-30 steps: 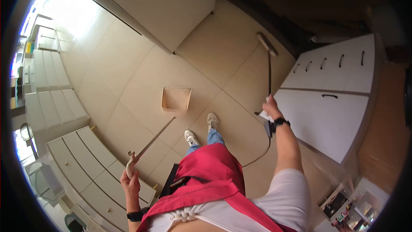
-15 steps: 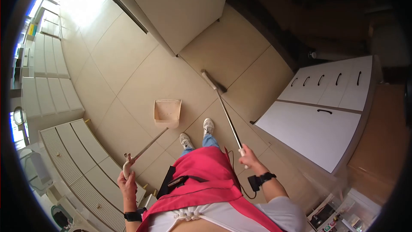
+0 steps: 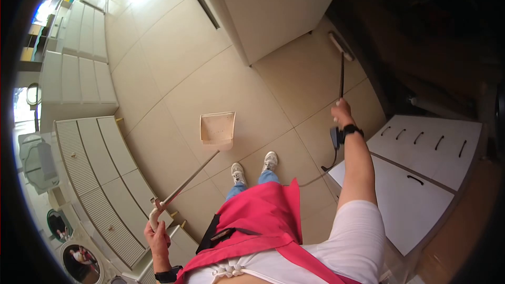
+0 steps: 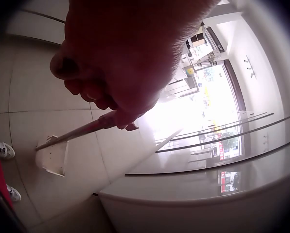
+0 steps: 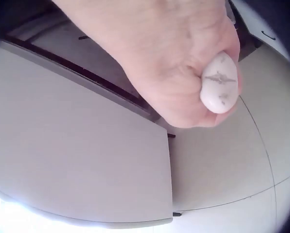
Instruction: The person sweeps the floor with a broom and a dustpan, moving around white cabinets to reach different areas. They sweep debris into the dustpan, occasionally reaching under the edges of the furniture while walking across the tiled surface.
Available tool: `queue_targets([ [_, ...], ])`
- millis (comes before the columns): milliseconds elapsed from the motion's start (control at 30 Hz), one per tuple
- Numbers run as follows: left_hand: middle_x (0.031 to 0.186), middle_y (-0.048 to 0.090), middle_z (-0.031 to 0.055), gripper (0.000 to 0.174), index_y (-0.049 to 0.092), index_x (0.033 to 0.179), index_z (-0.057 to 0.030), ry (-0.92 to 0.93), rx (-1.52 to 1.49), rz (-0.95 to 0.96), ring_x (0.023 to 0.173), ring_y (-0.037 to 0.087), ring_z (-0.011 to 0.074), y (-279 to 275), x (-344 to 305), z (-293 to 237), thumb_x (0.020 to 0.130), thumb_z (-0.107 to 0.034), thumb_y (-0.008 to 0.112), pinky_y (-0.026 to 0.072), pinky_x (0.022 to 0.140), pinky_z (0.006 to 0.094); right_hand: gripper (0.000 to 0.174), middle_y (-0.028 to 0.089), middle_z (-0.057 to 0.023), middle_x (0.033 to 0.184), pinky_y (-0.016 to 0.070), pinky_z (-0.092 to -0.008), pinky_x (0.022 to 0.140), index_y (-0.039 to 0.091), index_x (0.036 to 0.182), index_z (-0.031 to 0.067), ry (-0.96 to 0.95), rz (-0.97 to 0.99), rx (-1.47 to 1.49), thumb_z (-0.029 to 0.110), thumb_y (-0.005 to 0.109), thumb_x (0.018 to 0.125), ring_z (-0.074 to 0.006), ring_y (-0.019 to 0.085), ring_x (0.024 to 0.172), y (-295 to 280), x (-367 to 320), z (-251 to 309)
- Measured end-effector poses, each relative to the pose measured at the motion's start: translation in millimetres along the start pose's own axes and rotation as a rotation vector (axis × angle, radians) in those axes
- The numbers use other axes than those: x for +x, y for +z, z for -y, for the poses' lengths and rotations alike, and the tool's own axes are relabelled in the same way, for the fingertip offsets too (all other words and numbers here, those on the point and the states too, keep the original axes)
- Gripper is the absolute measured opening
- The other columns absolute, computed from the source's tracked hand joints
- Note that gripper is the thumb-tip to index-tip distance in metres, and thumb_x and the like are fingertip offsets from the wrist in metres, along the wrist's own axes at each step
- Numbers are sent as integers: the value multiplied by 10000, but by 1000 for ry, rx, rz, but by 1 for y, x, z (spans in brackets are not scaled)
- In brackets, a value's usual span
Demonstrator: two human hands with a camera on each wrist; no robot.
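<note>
The left hand point(image 3: 158, 237) grips the white curved handle end of the dustpan's pole point(image 3: 189, 180). At the pole's far end the pale dustpan point(image 3: 218, 129) rests on the floor, and it shows in the left wrist view point(image 4: 55, 158) too. The right hand point(image 3: 342, 112), arm stretched forward, grips the broom's pole point(image 3: 342, 76). The broom head point(image 3: 340, 46) lies on the floor beyond, near the dark area at the right. In the right wrist view the pole's white end cap point(image 5: 219, 83) pokes out of the curled fingers; the broom head is out of that view.
A tall pale cabinet point(image 3: 268, 10) stands ahead, its lower corner near the broom. White drawers with black handles point(image 3: 410, 179) are at the right. Ribbed drawer fronts point(image 3: 94, 179) line the left. Both shoes point(image 3: 270, 161) stand on the tiles just behind the dustpan.
The right hand reached out right, then swung the broom inward, and now has pushed it forward and right again, away from the dustpan. The left hand still holds the dustpan pole.
</note>
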State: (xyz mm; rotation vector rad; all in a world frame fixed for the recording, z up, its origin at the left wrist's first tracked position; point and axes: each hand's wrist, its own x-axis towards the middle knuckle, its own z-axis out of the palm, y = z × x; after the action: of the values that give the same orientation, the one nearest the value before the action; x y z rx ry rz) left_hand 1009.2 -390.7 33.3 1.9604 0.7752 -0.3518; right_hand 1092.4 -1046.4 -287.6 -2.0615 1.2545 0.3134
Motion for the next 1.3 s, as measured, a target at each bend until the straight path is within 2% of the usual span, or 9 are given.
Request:
queue_targets([
  [200,532,414,-46,162,564,1013,-41,-29,-9,-27,337,345,37,-6,-8,8,866,-111,574,262,292,201,485,577,-246,1091,465,-392,888,486,1116,-28,-81,158,-74,50,600,651,-374,555,1064,96,-19,31],
  [367,533,401,-48,90,512,843,-74,-128,-72,-65,339,341,41,-30,-6,28,881,-140,559,266,286,210,749,525,-249,1175,534,-414,750,250,1364,71,-108,419,-233,14,585,697,-380,579,1013,157,-201,-9],
  [533,529,400,-41,152,494,787,-88,-181,-190,-150,347,358,53,-59,1,59,883,-177,571,270,285,221,783,566,-212,1162,477,-383,426,279,1379,142,69,782,-250,-35,526,657,-304,640,755,121,-335,-3],
  [767,526,406,-59,163,517,792,-103,-191,-242,-177,349,355,40,-87,-1,96,879,-212,602,259,297,211,860,580,-135,976,440,-295,486,300,1398,17,-28,656,48,-69,564,584,-168,542,624,40,-359,-41],
  [1000,519,393,-50,121,538,860,-84,-202,-381,-292,341,343,40,-116,-3,166,885,-190,590,268,301,202,1040,528,-131,775,363,-324,370,27,1456,86,347,586,322,-70,551,571,-185,477,442,-33,-378,-65],
  [1100,514,384,-42,144,526,843,-83,-235,-440,-332,334,336,46,-127,0,183,879,-200,602,266,297,206,1028,536,-150,999,356,-294,418,-2,1458,83,401,597,300,-31,534,589,-182,486,536,-25,-361,-54],
  [1200,513,376,-42,154,526,848,-83,-237,-452,-348,331,325,49,-139,7,201,874,-210,609,262,297,212,315,519,-53,696,315,-260,436,560,929,7,288,528,412,8,535,615,-140,457,528,31,-328,-61],
  [1267,520,374,-48,140,535,866,-91,-230,-433,-339,338,324,50,-149,12,220,873,-212,606,263,307,217,115,439,-1,593,302,-258,409,436,614,57,76,699,577,22,544,634,-126,428,493,85,-301,-70],
  [1300,526,376,-50,135,537,872,-95,-245,-449,-322,343,327,49,-148,14,219,872,-211,606,265,311,216,176,411,3,585,284,-270,360,396,603,96,296,687,631,-5,536,633,-124,398,439,105,-306,-39],
])
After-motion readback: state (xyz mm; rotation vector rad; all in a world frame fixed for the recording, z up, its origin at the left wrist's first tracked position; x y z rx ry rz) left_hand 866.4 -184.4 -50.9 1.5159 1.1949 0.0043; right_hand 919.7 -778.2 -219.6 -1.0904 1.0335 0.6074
